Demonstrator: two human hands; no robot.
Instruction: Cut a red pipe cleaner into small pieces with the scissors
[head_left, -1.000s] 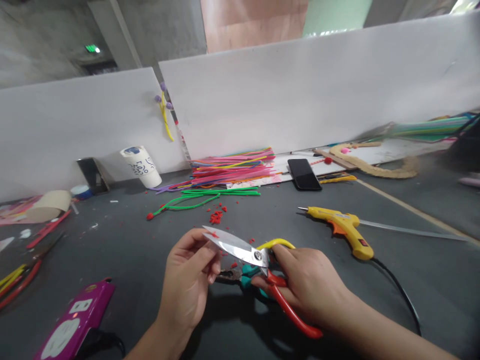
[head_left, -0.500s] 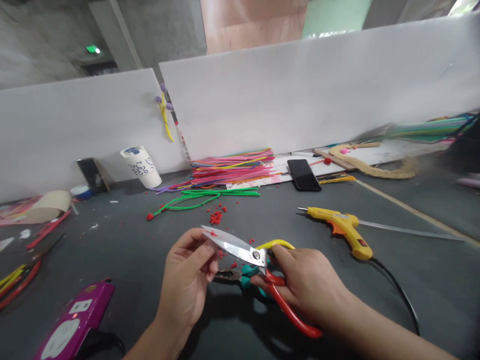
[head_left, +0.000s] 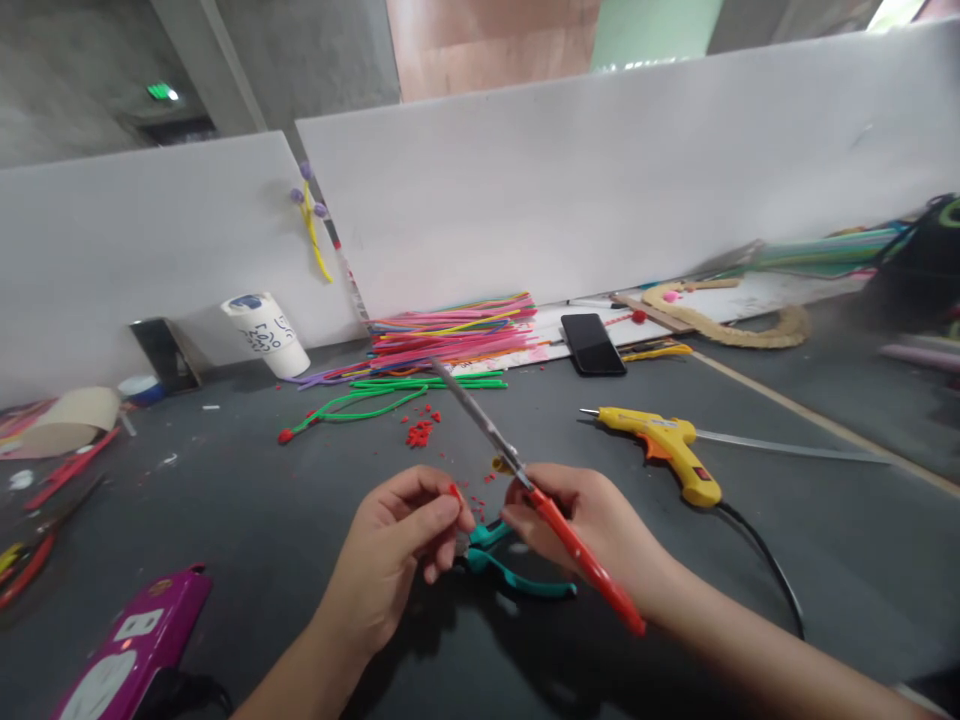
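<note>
My left hand (head_left: 394,550) pinches a small red fuzzy piece (head_left: 454,492) between thumb and forefinger. In my right hand (head_left: 581,505) is a pair of scissors (head_left: 577,550) with red and yellow handles. Its blades are seen edge-on and point up and away to the left, apart from the red piece. Teal-handled pliers (head_left: 517,580) lie on the dark table beneath my hands, their jaws partly hidden by my left fingers. Red clippings (head_left: 420,433) are scattered just beyond. Green pipe cleaners (head_left: 375,405) with a red tip lie behind the clippings.
A yellow glue gun (head_left: 660,440) with a cord lies right. At the back are bundled pipe cleaners (head_left: 450,340), a black phone (head_left: 592,345) and a white roll (head_left: 266,335) against white partitions (head_left: 600,190). A purple power strip (head_left: 142,630) is front left, other scissors (head_left: 34,570) beyond.
The scissors have turned from flat to edge-on and moved away from my left fingers, blades now pointing farther up. My left hand has shifted slightly right, still pinching. The view has moved a little.
</note>
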